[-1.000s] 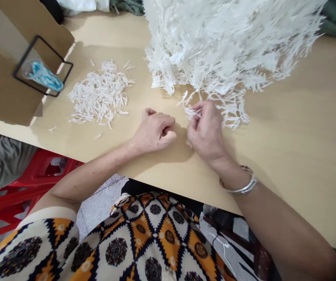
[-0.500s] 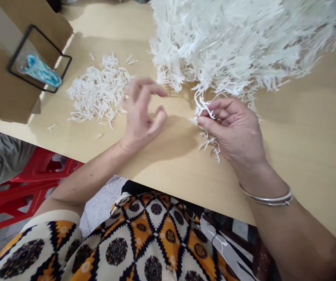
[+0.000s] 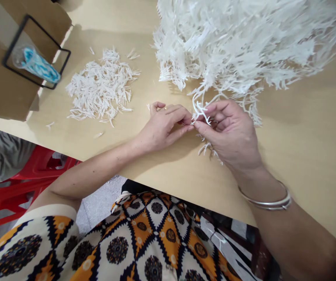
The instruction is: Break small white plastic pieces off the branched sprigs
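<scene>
My right hand [image 3: 232, 134] pinches a white branching plastic sprig [image 3: 201, 111] between thumb and fingers. Part of the sprig hangs below the hand, and its upper end reaches toward a large heap of white feathery plastic sprigs [image 3: 238, 43]. Meeting it from the left, my left hand [image 3: 168, 127] is closed in a pinch on the sprig's near tip, right beside the right fingertips. What lies between the left fingertips is mostly hidden. Left of my left hand lies a small pile of short white pieces [image 3: 100, 88] on the table.
A cardboard box [image 3: 6, 74] stands at the table's left, with a black wire frame [image 3: 65, 64] and a clear cup with blue-and-white contents [image 3: 40, 66] by it. A few loose bits lie near the pile. Red stools [image 3: 12, 195] stand below the table edge.
My left hand has moved right from beside the small pile, and its spread fingers have closed at the sprig's tip. My right hand keeps its hold, almost in place.
</scene>
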The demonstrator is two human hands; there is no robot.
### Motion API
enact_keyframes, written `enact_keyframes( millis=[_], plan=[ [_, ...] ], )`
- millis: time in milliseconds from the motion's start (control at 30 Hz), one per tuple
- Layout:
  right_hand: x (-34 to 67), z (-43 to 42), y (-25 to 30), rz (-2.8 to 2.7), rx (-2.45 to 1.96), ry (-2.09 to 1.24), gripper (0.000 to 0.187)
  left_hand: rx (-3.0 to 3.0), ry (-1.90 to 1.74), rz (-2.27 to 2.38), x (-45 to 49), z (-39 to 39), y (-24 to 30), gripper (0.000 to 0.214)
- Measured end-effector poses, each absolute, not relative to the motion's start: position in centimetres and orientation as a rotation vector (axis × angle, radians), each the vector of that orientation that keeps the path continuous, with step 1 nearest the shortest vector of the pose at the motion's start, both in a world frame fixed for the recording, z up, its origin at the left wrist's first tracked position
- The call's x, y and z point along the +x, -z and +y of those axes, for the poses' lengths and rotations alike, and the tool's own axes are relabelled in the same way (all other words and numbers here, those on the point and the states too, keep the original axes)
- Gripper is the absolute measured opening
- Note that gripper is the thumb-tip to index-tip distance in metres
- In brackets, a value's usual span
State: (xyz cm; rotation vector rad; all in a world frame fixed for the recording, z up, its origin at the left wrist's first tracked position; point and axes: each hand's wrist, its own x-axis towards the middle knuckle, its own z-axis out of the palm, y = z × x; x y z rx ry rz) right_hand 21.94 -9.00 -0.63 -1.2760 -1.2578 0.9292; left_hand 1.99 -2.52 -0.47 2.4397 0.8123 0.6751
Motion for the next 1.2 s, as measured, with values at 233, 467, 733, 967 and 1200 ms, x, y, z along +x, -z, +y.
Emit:
enact_keyframes(
  millis=[233, 467, 733, 967, 1200],
  plan=[
    [20.6, -8.6, 1.7, -1.339, -1.267, -0.721, 0.034, 2.317, -0.625, 0.769, 2.0, -1.9, 0.3, 0.019],
    [20.2, -8.2, 2.9, -1.35, -1.307, -0.624, 0.036, 2.296, -0.564, 0.78, 2.1, -1.8, 0.0, 0.017],
    [20.8, -7.7, 2.9, -1.331, -1.23, -0.72, 0.037, 2.243, -0.621, 0.721, 2.1, -1.6, -0.1, 0.019],
    [22.2, -8.2, 1.2, -1.178, -1.107, -1.038, 0.031, 1.893, -0.836, 0.718, 2.2, -1.8, 0.5, 0.033],
    [22.1, -8.3, 1.5, -1.277, -1.21, -0.916, 0.033, 1.978, -0.797, 0.665, 2.3, -1.8, 0.4, 0.025]
  ],
)
